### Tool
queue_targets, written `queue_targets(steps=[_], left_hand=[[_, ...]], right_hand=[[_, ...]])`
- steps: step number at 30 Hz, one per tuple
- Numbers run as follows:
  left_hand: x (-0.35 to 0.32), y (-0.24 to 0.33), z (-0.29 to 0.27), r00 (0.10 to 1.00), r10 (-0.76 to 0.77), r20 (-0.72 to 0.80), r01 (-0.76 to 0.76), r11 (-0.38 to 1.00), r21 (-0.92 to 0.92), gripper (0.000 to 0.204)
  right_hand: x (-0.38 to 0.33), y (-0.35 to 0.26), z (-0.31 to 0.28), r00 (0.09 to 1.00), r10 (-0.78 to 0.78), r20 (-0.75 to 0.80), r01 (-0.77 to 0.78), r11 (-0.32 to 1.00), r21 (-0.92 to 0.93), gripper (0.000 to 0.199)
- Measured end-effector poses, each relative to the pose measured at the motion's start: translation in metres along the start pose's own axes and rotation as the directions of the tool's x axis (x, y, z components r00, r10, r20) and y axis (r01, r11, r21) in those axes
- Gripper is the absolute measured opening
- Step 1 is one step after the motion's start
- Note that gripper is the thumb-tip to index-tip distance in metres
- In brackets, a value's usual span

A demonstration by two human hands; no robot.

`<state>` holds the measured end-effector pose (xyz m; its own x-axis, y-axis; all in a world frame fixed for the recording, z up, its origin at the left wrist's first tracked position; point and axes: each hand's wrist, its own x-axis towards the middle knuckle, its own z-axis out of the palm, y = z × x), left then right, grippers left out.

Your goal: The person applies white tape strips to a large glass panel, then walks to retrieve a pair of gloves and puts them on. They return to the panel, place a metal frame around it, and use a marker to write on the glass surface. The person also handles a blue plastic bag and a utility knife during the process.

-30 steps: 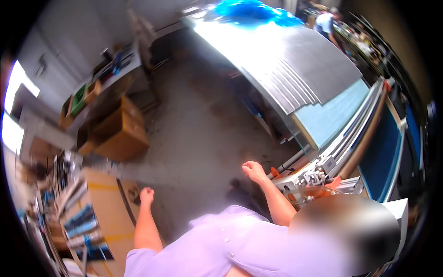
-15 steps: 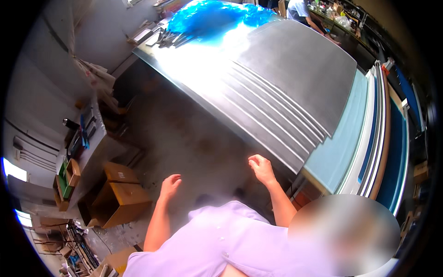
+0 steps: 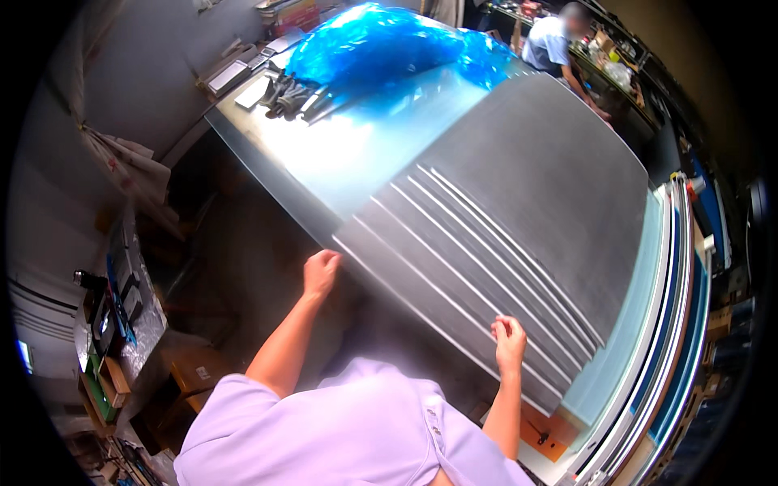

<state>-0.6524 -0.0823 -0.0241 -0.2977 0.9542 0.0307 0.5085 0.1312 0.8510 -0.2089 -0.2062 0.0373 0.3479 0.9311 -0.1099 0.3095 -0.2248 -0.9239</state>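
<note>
While the left hand (image 3: 321, 275) curls near the grey sheets (image 3: 551, 154), the right hand (image 3: 509, 347) bends by their edges — any hold, I cannot tell.

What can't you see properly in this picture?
All in the head view:
- Hands: whether the left hand touches the grey sheets; its curled fingers hide the spot. Same for the right hand.
- Anything under the blue plastic: its crumpled folds cover it.
- Whether the co-worker holds something: too small and far off.
- The wearer's feet: the lilac shirt and dark shadow hide them.
</note>
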Motion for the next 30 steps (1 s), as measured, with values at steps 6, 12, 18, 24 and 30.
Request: queue_targets(steps=[6, 12, 18, 24, 30], left_hand=[[0.164, 0.037, 0.026, 0.984, 0.148, 0.097, -0.151, 0.988, 0.025, 0.018], [0.196, 0.029, 0.025, 0.986, 0.105, 0.133, -0.114, 0.991, 0.063, 0.015], [0.179, 0.016, 0.018, 0.961, 0.224, 0.163, -0.23, 0.973, 0.022, 0.012], [0.196, -0.017, 0.018, 0.938, 0.171, 0.303, -0.165, 0.985, -0.044, 0.017], [0.249, -0.01, -0.001, 0.991, 0.099, 0.09, -0.093, 0.993, -0.071, 0.021]], right_hand=[[0.037, -0.049, 0.1, 0.989, 0.142, 0.047, -0.137, 0.986, -0.09, 0.017], [0.049, -0.067, 0.126, 0.991, 0.135, -0.007, -0.135, 0.985, -0.11, 0.018], [0.028, -0.064, 0.122, 0.973, 0.208, -0.1, -0.219, 0.968, -0.124, 0.021], [0.0, -0.06, 0.142, 0.955, 0.203, -0.215, -0.229, 0.968, -0.105, 0.032], [-0.018, -0.091, 0.158, 0.901, 0.076, -0.427, -0.202, 0.945, -0.258, 0.041]])
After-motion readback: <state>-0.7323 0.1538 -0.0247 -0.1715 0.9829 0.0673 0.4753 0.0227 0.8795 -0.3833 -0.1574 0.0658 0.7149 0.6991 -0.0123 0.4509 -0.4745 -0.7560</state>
